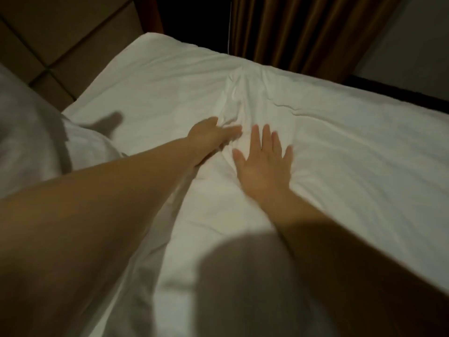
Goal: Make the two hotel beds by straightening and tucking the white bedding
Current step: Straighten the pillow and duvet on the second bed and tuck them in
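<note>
The white bedding point(340, 142) is lying spread over the bed and filling most of the view, with a bunched ridge of wrinkles point(237, 100) running down its middle toward the hands. The right hand point(264, 164) is pressing flat on the bedding just right of that ridge, fingers straight and spread, grasping nothing. The left hand point(211, 135) is resting on its edge against the ridge's left side, thumb uppermost, fingers reaching out straight toward the right hand with no cloth gathered in them. Its fingertips are dissolving into motion blur, so exactly where they are meeting the folds is hard to make out. Both forearms are running off the lower edge of the view. A broad soft shadow point(243, 288) is darkening the near bedding and hiding its surface. At the left edge a blurred white mass point(24, 147) is being cut off; whether it is a pillow or heaped bedding I cannot tell. A padded headboard point(48, 40) is standing beyond it, and a brown curtain point(303, 32) is hanging past the far side.
</note>
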`<act>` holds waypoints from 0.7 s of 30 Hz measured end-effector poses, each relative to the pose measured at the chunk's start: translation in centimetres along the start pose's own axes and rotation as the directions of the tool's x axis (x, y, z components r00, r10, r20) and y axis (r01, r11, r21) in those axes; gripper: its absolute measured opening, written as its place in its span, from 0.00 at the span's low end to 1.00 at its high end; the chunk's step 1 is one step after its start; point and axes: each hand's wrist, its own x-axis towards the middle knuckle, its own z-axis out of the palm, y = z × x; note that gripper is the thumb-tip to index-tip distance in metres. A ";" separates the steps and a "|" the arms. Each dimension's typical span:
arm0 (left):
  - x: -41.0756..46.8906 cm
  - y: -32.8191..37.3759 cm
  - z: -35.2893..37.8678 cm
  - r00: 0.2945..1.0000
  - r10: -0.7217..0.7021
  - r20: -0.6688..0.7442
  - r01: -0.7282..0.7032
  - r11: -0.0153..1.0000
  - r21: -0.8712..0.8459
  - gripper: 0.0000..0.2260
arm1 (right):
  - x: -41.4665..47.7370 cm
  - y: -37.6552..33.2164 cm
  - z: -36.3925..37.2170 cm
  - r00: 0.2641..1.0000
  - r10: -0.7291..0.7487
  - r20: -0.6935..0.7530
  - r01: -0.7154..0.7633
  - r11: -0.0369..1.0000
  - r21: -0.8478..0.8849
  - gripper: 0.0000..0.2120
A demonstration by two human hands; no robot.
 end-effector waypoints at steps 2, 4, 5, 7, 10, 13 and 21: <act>-2.2 0.0 -0.6 0.998 -0.002 -0.064 0.017 0.974 0.226 0.14 | -6.0 -0.3 -0.8 0.999 -0.011 0.039 0.012 1.000 -0.014 0.32; -2.9 1.9 -1.6 0.972 0.093 -0.214 -0.027 0.955 0.295 0.15 | -9.4 -0.8 -2.3 0.999 -0.029 0.034 0.032 0.995 -0.098 0.32; -2.9 3.3 -2.2 0.959 0.091 -0.267 -0.022 0.968 0.250 0.17 | -9.7 -1.1 -3.1 1.000 -0.028 0.011 0.029 0.994 -0.108 0.33; -2.5 5.4 -2.6 0.948 0.034 -0.317 0.029 0.981 0.191 0.19 | -9.6 -1.7 -4.6 1.000 0.015 -0.004 -0.015 0.999 -0.047 0.33; -3.5 3.5 -1.6 0.949 -0.066 -0.307 0.144 0.960 0.239 0.18 | -12.2 -1.8 -3.3 0.995 0.017 0.094 -0.020 0.999 0.037 0.32; -8.9 -0.6 -0.2 0.946 -0.209 -0.249 0.264 0.940 0.215 0.27 | -15.7 -0.1 -0.4 0.982 -0.012 0.190 0.019 0.999 -0.033 0.32; -22.0 -6.6 -2.1 0.984 -0.094 -0.154 0.159 0.855 0.494 0.19 | -22.3 0.8 -0.9 0.980 0.064 0.190 -0.049 0.995 -0.082 0.30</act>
